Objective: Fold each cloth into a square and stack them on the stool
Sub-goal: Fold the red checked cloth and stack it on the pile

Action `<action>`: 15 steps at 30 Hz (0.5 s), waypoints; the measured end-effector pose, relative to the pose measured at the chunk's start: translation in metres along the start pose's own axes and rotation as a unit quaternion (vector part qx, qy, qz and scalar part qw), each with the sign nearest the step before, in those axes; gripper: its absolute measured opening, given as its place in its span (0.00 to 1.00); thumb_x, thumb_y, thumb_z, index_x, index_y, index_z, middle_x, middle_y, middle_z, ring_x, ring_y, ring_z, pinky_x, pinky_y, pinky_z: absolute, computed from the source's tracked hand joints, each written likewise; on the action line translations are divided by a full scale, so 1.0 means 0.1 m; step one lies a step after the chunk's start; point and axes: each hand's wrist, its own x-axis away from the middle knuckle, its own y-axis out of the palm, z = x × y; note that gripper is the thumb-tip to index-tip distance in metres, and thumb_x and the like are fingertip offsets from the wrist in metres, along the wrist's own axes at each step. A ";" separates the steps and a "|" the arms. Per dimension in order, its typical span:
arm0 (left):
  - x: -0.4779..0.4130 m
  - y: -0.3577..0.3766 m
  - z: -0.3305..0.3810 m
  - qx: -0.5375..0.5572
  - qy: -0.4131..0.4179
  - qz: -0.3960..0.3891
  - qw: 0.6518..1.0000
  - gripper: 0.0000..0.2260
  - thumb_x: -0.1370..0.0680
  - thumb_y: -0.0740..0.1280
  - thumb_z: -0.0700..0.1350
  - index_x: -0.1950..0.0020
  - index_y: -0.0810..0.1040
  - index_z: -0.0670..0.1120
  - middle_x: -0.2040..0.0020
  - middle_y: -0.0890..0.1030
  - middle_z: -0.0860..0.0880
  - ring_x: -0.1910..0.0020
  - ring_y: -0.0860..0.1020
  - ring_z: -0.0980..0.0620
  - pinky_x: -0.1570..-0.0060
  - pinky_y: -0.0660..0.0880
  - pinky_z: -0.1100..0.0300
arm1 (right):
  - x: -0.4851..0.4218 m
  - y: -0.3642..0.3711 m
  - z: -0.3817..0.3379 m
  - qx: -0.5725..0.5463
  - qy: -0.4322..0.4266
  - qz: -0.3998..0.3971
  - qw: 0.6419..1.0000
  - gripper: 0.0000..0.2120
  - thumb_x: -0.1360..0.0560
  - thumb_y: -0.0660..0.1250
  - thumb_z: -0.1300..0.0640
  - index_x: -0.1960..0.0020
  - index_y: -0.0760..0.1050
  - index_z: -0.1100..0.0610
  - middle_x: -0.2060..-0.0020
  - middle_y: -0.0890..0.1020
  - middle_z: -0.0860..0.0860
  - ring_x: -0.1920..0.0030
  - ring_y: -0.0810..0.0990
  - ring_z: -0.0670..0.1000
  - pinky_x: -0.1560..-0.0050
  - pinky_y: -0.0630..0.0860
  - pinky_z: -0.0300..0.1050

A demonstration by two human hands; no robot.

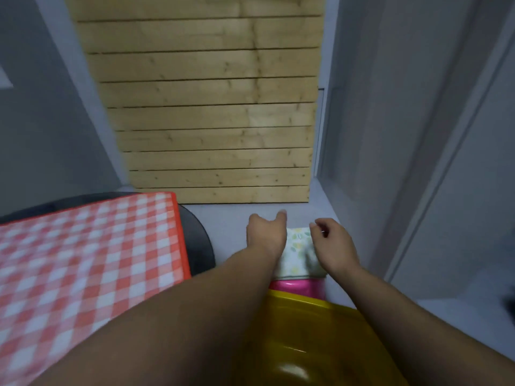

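Both hands reach out over a folded cloth (299, 253) that lies flat on a pink stool (299, 286). The cloth is pale with small green and yellow marks, and it shows in the gap between the two hands. The left hand (266, 235) sits at the cloth's left edge, fingers curled down and thumb lifted, gripping nothing that can be seen. The right hand (333, 245) hovers at the cloth's right edge, loosely curled, also grasping nothing; whether either one touches the cloth cannot be told. Nearer the person than the hands, a yellow bowl (320, 344) hides the stool's near part. Left of the left hand stands a desk (195, 235) under a red-and-white checked cover (89, 260). Beyond the hands are wooden slats (211, 107).
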 end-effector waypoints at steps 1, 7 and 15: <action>0.09 -0.14 0.15 0.045 -0.005 -0.004 0.999 0.29 0.21 0.67 0.55 0.26 0.66 0.40 0.32 0.73 0.42 0.37 0.72 0.40 0.41 0.68 0.53 | 0.08 -0.04 -0.19 -0.011 -0.019 -0.003 1.000 0.15 0.19 0.60 0.49 0.39 0.78 0.55 0.46 0.82 0.49 0.45 0.79 0.51 0.49 0.70 0.41; 0.54 -1.63 0.54 0.163 0.045 -0.069 0.983 0.09 0.22 0.70 0.51 0.54 0.76 0.46 0.54 0.79 0.47 0.53 0.79 0.48 0.54 0.71 0.57 | 0.77 -0.05 -1.42 -0.045 -0.120 -0.064 0.990 0.13 0.21 0.62 0.49 0.57 0.80 0.55 0.63 0.82 0.50 0.57 0.80 0.52 0.54 0.77 0.49; 1.43 -3.93 -0.25 -0.105 0.123 -0.068 0.984 0.09 0.23 0.72 0.48 0.57 0.83 0.43 0.61 0.84 0.47 0.61 0.79 0.52 0.57 0.78 0.55 | 2.28 0.46 -2.64 -0.009 -0.225 -0.345 0.911 0.09 0.23 0.67 0.47 0.58 0.82 0.49 0.62 0.84 0.44 0.60 0.81 0.41 0.53 0.79 0.45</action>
